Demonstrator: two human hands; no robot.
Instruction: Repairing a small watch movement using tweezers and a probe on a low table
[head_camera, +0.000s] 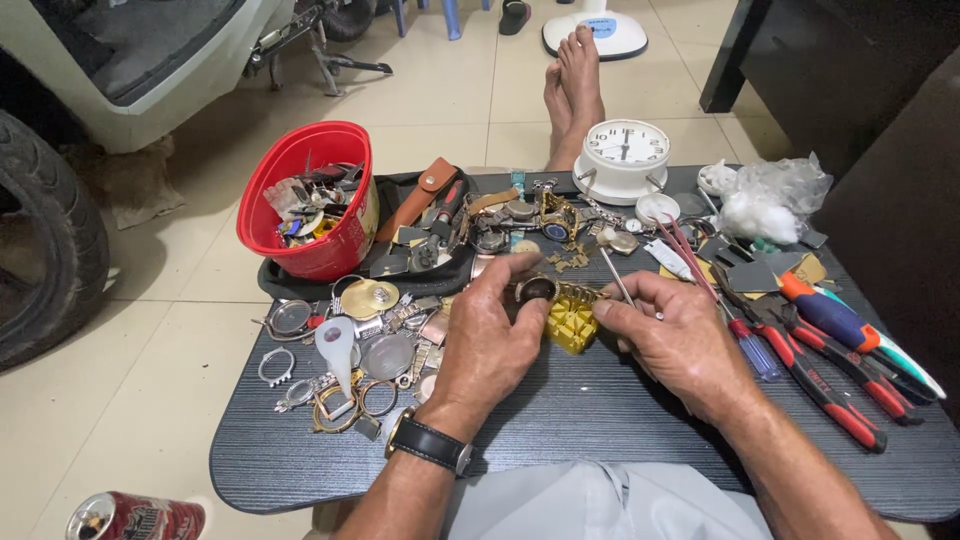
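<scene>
My left hand (492, 330) pinches a round watch case (537, 290) with a gold link band, resting on a yellow plastic holder block (572, 322). A black wristwatch sits on my left wrist (430, 444). My right hand (680, 335) holds a thin metal tool (617, 277) whose tip points up and away from the band's right end. Both hands meet over the middle of the dark tabletop (590, 420).
A red bucket (312, 200) of parts stands at the back left, loose watch cases and rings (350, 370) lie left of my hands. A white clock (626, 158), a plastic bag (775, 198), red-handled pliers and screwdrivers (830, 385) lie right. A can (135, 518) sits on the floor.
</scene>
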